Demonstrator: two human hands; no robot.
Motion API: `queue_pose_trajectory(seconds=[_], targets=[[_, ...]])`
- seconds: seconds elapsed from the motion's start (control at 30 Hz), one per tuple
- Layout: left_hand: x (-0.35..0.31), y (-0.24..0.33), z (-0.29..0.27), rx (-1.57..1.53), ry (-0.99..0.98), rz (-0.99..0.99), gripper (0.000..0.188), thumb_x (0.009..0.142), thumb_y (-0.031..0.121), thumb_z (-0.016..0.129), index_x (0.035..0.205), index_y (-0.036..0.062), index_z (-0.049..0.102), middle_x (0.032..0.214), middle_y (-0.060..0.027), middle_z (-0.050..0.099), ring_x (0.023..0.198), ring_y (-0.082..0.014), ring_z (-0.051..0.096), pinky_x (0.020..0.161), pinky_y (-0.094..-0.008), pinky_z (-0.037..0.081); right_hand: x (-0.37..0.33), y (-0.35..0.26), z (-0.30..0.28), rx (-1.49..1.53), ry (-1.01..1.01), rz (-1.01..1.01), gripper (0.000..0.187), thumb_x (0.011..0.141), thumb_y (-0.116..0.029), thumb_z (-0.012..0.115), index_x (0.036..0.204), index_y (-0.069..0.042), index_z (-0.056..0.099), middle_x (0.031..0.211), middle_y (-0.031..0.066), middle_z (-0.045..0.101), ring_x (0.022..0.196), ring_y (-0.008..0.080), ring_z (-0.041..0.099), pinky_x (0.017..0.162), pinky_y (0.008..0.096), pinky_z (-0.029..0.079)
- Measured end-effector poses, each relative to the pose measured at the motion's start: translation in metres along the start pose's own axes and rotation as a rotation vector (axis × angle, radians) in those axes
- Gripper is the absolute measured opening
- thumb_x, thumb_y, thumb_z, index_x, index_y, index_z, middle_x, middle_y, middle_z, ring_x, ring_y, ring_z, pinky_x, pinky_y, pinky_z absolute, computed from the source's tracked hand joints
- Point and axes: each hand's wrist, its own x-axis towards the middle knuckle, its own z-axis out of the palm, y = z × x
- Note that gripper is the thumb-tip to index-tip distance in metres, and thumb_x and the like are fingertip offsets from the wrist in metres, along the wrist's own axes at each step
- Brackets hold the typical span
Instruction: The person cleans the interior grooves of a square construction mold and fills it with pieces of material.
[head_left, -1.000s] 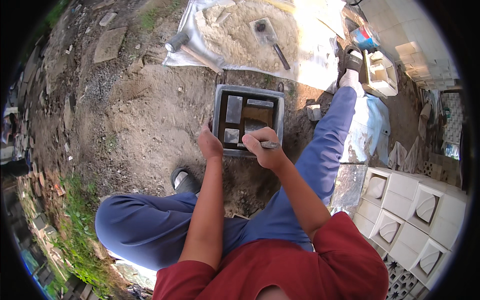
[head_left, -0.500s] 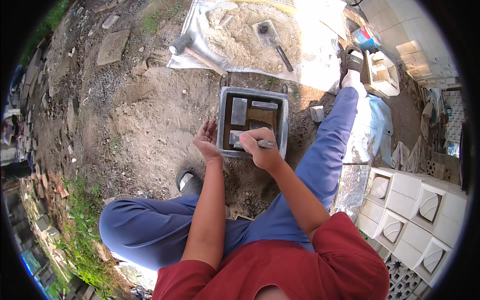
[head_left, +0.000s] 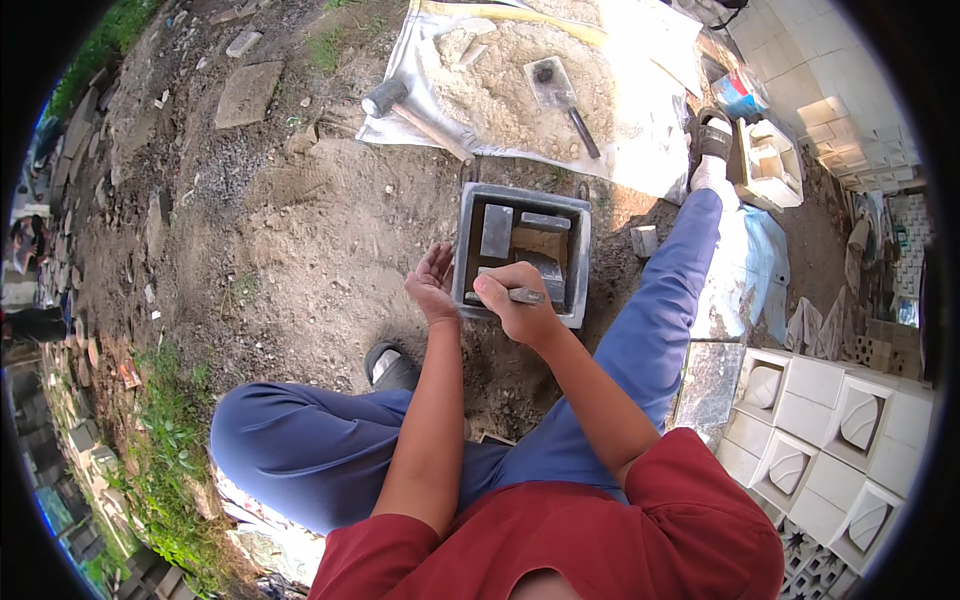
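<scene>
On the dirt before me stands a grey rectangular metal mould [head_left: 585, 250] with raised blocks inside, among them an upright grey block [head_left: 497, 231] and a flat one [head_left: 545, 221] along the far wall. My right hand [head_left: 518, 303] is closed round a short grey rod-like tool [head_left: 527, 296] over the mould's near part. Its working end is hidden under the hand. My left hand [head_left: 434, 284] rests beside the mould's left wall, fingers stretched out and apart, holding nothing. Whether it touches the wall, I cannot tell.
Beyond the mould, a white sheet [head_left: 480, 137] bears pale sandy mix [head_left: 500, 75], a trowel [head_left: 552, 85] and the handle of a mallet [head_left: 385, 98]. White cast blocks [head_left: 830, 400] stack at the right. A small grey block [head_left: 644, 240] lies near my right leg.
The view has shifted, so the scene sits farther right and lower. My right hand has moved slightly left over the mould; the near-left block seen before no longer shows. My left hand stays beside the mould.
</scene>
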Motion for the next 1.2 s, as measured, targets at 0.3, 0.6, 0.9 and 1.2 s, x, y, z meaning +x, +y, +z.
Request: queue_pose_trajectory(seconds=[0.3,0.6,0.9,1.2], targets=[[-0.007,-0.002,0.003,0.071,-0.016,0.004,0.082,0.098,0.055,0.015,0.14,-0.0057,0.053,0.134,-0.023,0.063,0.127,-0.0326,0.058,0.113,-0.0408,0.039,-0.016,-0.01,-0.019,0.03,-0.06,0.113,0.036,0.097,-0.02,0.056,0.071,0.004,0.051,0.06,0.0087,0.036,0.058,0.0142,0.035,0.054,0.0361,0.034],[-0.005,0.003,0.008,0.385,0.059,0.152,0.068,0.105,0.048,0.026,0.131,-0.0034,0.063,0.125,-0.016,0.07,0.118,-0.0294,0.063,0.104,-0.0425,0.043,-0.036,-0.029,-0.054,0.339,0.01,0.098,0.047,0.104,-0.02,0.052,0.061,-0.006,0.041,0.056,-0.0035,0.037,0.054,0.0076,0.028,0.051,0.0299,0.023],[-0.05,0.014,0.055,1.434,0.042,0.783,0.078,0.093,0.064,0.054,0.141,0.0024,0.052,0.139,-0.0246,0.055,0.129,-0.042,0.051,0.108,-0.0473,0.041,-0.042,-0.067,-0.122,0.618,0.5,-0.172,0.052,0.108,-0.035,0.052,0.065,-0.013,0.033,0.058,-0.0043,0.025,0.053,0.0099,0.021,0.052,0.0304,0.019],[-0.059,0.02,0.071,1.81,-0.502,0.964,0.105,0.081,0.069,0.066,0.157,0.0039,0.033,0.168,-0.0158,0.021,0.155,-0.0325,0.019,0.125,-0.052,0.014,-0.033,-0.055,-0.14,0.387,0.685,0.001,0.05,0.107,-0.031,0.051,0.065,-0.015,0.031,0.063,-0.0024,0.027,0.06,0.0124,0.025,0.059,0.0311,0.026]])
